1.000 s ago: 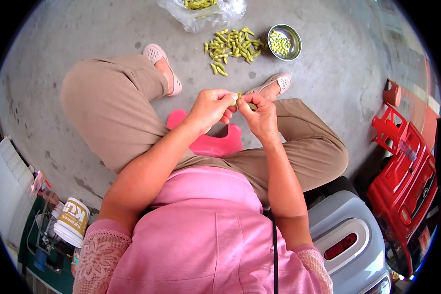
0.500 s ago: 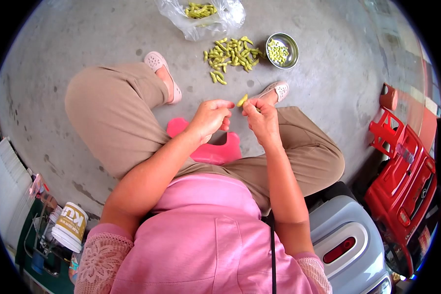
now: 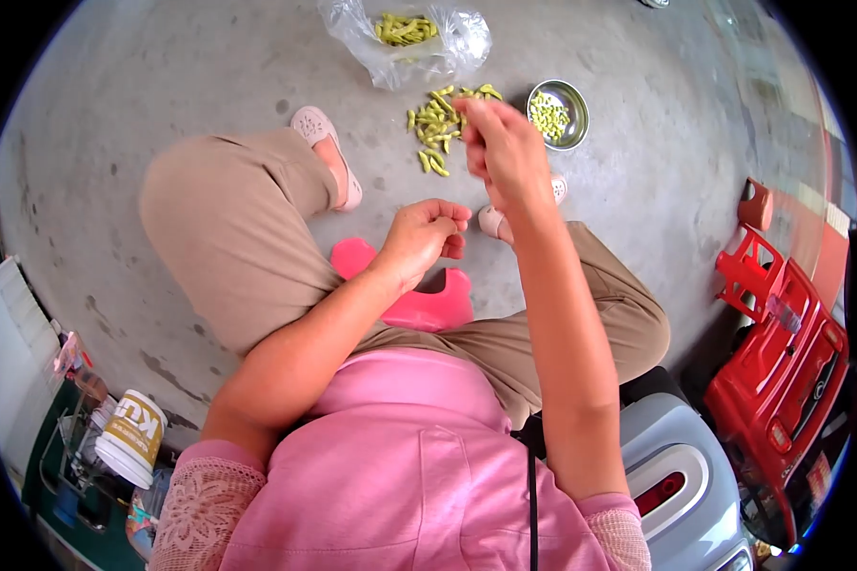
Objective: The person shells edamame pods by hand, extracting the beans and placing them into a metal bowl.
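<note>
R hand [image 3: 507, 152] over pods [image 3: 433, 124], nr metal bowl [image 3: 577, 118].

Plump yellow-green pods [image 3: 432, 127] lie loosely heaped on the floor [image 3: 209, 86], a few straying toward the near side. Just right, an upright round metal bowl [image 3: 578, 110] holds pale green beans [image 3: 548, 116], mostly toward its left.

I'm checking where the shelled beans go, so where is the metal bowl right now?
In the head view, the metal bowl sits on the floor, upper right of centre, right of the loose green pods and the right hand.
</note>
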A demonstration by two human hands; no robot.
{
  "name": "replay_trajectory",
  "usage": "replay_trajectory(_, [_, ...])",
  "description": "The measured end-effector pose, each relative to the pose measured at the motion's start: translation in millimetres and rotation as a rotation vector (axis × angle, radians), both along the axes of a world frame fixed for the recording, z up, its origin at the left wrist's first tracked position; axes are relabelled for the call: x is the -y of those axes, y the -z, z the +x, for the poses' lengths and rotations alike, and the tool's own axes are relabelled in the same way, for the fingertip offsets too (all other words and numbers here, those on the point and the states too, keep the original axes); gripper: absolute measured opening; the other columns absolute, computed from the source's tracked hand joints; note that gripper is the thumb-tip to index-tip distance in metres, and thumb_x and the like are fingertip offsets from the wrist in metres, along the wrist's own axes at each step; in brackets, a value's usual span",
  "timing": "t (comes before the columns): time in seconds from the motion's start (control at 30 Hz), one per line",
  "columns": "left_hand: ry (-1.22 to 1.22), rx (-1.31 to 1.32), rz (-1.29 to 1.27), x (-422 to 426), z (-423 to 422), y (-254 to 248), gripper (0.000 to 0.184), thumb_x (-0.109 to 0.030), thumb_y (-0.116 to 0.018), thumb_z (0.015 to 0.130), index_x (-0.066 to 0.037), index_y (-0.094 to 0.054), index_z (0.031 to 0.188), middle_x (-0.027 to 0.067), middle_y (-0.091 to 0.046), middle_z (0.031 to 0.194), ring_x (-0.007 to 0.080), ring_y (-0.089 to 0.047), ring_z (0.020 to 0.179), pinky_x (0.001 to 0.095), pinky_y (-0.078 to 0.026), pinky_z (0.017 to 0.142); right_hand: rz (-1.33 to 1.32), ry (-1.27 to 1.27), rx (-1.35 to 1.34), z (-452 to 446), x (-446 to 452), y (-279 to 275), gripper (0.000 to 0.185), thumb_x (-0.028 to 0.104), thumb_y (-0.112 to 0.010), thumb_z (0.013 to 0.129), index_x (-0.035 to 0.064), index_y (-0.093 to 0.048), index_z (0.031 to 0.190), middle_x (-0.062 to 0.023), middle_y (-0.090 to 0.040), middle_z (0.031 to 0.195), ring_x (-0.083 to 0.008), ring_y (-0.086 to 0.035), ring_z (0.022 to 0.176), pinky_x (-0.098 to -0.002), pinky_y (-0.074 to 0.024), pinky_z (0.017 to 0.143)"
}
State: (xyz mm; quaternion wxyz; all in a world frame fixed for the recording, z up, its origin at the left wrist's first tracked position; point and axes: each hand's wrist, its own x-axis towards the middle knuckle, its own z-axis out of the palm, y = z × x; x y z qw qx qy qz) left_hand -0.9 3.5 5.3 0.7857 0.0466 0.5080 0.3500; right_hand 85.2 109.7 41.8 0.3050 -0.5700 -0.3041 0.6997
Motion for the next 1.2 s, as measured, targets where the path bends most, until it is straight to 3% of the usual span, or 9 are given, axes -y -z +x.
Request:
replay_trajectory(0.13, [-0.064,0.009,0.024,-1,5,-2,0.015,-0.009,-0.044,0.081,0.000,-0.053,0.088,0.0045,-0.052,0.076,0.0106,-0.050,0.062,0.0231,-0.045,0.055,-0.186,0.039,-0.028,39,57,5,0.025,0.020,-0.047,0.082,-0.0020,-0.053,0.092,0.0002,-0.043,0.060,-0.0053,-0.031,0.042,-0.0200,-0.0229,0.036])
replay_trajectory(0.2, [-0.046,0.011,0.035,0,2,-3,0.016,-0.013,-0.044,0.083,-0.001,-0.053,0.090,0.0042,-0.051,0.075,0.0106,-0.050,0.063,0.0228,-0.045,0.053,-0.356,0.151,-0.256,52,78,4,0.031,0.023,-0.039,0.085,-0.0022,-0.051,0.097,-0.0009,-0.046,0.066,-0.0063,-0.031,0.044,-0.0200,-0.0222,0.036])
replay_trajectory(0.23, [-0.019,0.025,0.043,-2,1,-8,0.019,-0.015,-0.043,0.084,-0.001,-0.052,0.094,0.0039,-0.051,0.074,0.0105,-0.050,0.064,0.0223,-0.045,0.052,-0.342,0.148,-0.289,55,85,-1,0.038,0.028,-0.031,0.087,-0.0028,-0.049,0.098,-0.0019,-0.045,0.072,-0.0067,-0.029,0.044,-0.0185,-0.0212,0.036])
replay_trajectory(0.33, [0.036,0.044,0.071,-2,0,-8,0.019,-0.013,-0.044,0.084,-0.001,-0.052,0.097,0.0046,-0.052,0.076,0.0105,-0.050,0.066,0.0227,-0.045,0.055,-0.326,0.183,-0.361,65,94,-4,0.038,0.028,-0.031,0.086,-0.0026,-0.049,0.101,-0.0022,-0.046,0.073,-0.0066,-0.029,0.044,-0.0186,-0.0214,0.036])
replay_trajectory(0.37, [0.044,0.040,0.070,-1,1,-6,0.019,-0.013,-0.044,0.084,-0.001,-0.052,0.097,0.0046,-0.052,0.076,0.0105,-0.050,0.066,0.0227,-0.045,0.055,-0.313,0.203,-0.404,68,95,-3,0.031,0.016,-0.033,0.083,-0.0024,-0.047,0.103,-0.0025,-0.048,0.071,-0.0070,-0.032,0.045,-0.0192,-0.0212,0.037])
replay_trajectory(0.57, [-0.033,0.002,0.136,1,5,2,0.020,-0.011,-0.048,0.082,0.000,-0.052,0.099,0.0060,-0.054,0.083,0.0103,-0.051,0.069,0.0236,-0.045,0.060,-0.248,0.156,-0.350,66,94,16,0.020,0.008,-0.045,0.082,0.0005,-0.048,0.101,-0.0030,-0.053,0.070,-0.0042,-0.033,0.042,-0.0170,-0.0229,0.035])
replay_trajectory(0.87, [0.161,-0.198,0.198,-3,5,-5,0.018,-0.016,-0.057,0.078,0.000,-0.058,0.086,0.0014,-0.056,0.069,0.0052,-0.047,0.057,0.0186,-0.040,0.051,-0.009,0.067,-0.053,61,93,28,0.019,0.012,-0.058,0.078,0.0032,-0.049,0.091,-0.0019,-0.056,0.070,-0.0012,-0.033,0.042,-0.0147,-0.0239,0.036])
replay_trajectory(1.03, [0.183,-0.527,0.429,1,6,0,0.016,-0.014,-0.059,0.076,-0.002,-0.060,0.086,0.0001,-0.053,0.064,0.0042,-0.044,0.050,0.0177,-0.038,0.045,-0.134,0.098,-0.073,62,94,32,0.014,0.015,-0.062,0.075,0.0051,-0.053,0.077,0.0005,-0.053,0.064,-0.0010,-0.032,0.041,-0.0161,-0.0232,0.034])
replay_trajectory(1.2, [0.225,-0.646,0.522,5,7,10,0.014,-0.013,-0.059,0.076,-0.002,-0.060,0.086,-0.0001,-0.053,0.065,0.0044,-0.044,0.050,0.0183,-0.038,0.044,-0.118,0.093,-0.100,61,95,36,0.014,0.016,-0.063,0.073,0.0065,-0.054,0.069,0.0015,-0.052,0.061,-0.0009,-0.032,0.041,-0.0167,-0.0234,0.034])
